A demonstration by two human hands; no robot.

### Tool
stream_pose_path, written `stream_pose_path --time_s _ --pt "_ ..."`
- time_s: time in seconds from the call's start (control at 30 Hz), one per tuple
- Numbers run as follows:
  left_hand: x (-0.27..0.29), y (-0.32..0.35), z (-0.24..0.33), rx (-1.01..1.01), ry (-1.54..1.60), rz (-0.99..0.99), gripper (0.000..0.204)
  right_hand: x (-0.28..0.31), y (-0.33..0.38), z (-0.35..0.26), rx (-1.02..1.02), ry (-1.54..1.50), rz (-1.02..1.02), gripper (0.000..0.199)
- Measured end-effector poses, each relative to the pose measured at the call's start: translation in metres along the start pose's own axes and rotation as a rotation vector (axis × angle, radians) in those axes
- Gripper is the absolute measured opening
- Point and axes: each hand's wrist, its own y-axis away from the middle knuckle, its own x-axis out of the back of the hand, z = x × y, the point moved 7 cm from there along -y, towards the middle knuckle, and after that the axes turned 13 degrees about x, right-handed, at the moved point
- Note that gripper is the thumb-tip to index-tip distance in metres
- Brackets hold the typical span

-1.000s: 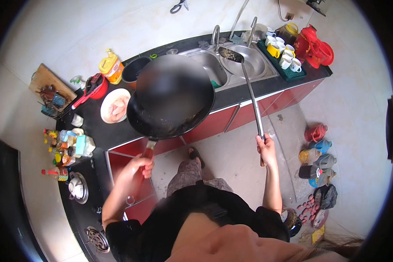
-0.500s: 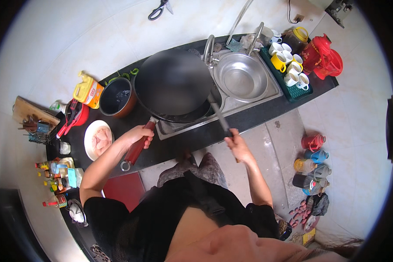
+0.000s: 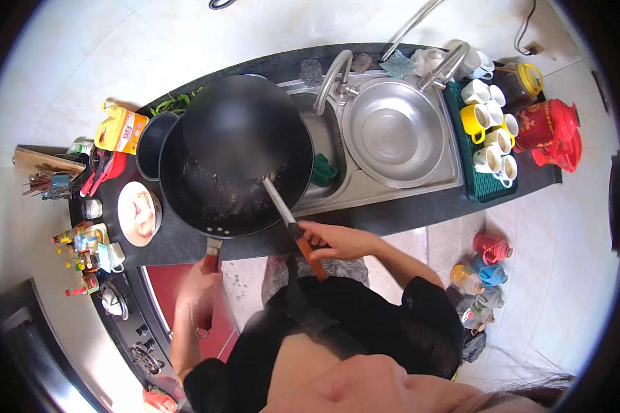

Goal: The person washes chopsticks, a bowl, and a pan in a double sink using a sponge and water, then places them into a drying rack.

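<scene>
A large black wok [image 3: 193,189] lies over the counter and partly over the left sink basin. Dark brown residue clings to its inside; its upper middle is blurred. My left hand [image 3: 198,286] is closed round the wok's red-brown handle, close to the counter's front edge. In my right hand [image 3: 341,241] is a spatula [image 3: 280,203] with a wooden handle and a metal shaft, slanting up over the wok. Its far end meets the blurred patch, so the blade cannot be made out.
A dark pot [image 3: 151,148] and a white bowl of pale raw meat [image 3: 138,213] stand left of the wok. Right are a steel basin [image 3: 396,131] in the sink, a faucet [image 3: 334,79] and a green tray [image 3: 486,189] with several cups. Bottles [image 3: 83,241] line the left.
The wok has moved left, away from the sink, uncovering part of the left basin and a green cloth. My right hand has moved left with the spatula. The view has shifted too.
</scene>
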Motion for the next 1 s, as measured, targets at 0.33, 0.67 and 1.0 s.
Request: stream_pose_path --time_s 0.33,0.67,1.0 --pt "-0.065 0.005 -0.036 0.145 0.465 -0.178 0.022 0.152 -0.052 0.223 -0.327 0.581 -0.178 0.03" --pt "-0.075 -0.004 -0.022 0.114 0.534 -0.284 0.023 0.118 -0.05 0.336 -0.599 0.873 0.151 0.033" --pt "-0.08 -0.023 0.001 0.116 0.378 -0.255 0.022 0.26 0.078 0.12 -0.26 0.344 0.648 0.021"
